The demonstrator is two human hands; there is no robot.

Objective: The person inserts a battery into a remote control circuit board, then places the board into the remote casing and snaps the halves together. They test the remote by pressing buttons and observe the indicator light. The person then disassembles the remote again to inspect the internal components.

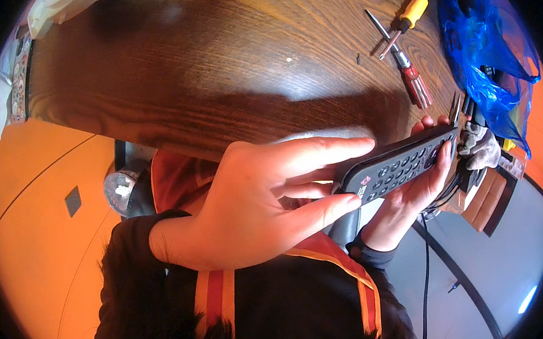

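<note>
A black remote control (402, 164) with rows of round buttons is held tilted above my lap, just off the table's near edge, its buttons facing up toward me. My right hand (418, 185) grips its right end from below, with the thumb along the near edge and fingertips showing past the far edge. At the other end, my left hand (254, 198) has its thumb against the near corner and its index finger stretched along the far side. The remote's underside is hidden.
On the brown wooden table (227, 60) a yellow-handled screwdriver (414, 11) lies across a red-handled screwdriver (414, 83). Further right are a blue plastic bag (488, 50) and a grey glove (478, 144). A black cable (426, 284) hangs down at the right.
</note>
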